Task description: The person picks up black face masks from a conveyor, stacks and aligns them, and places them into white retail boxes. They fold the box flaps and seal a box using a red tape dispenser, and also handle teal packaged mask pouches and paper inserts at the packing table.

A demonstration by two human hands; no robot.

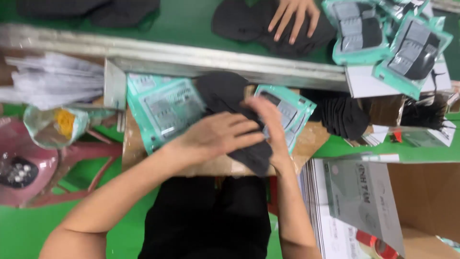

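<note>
Fingers of our left hand are lying flat, pressing soft black fabric. Our right hand is pinching it against a glossy teal packet on the brown cardboard's far edge.

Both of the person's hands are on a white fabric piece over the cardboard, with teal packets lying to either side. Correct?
Not quite: the fabric piece is black, not white, as the head view shows. Otherwise right: the left hand and right hand are on it over the cardboard, teal packets on either side.

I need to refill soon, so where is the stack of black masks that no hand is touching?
In the head view the stack of black masks sits right of centre, just below the metal rail, to the right of the teal packet.
</note>
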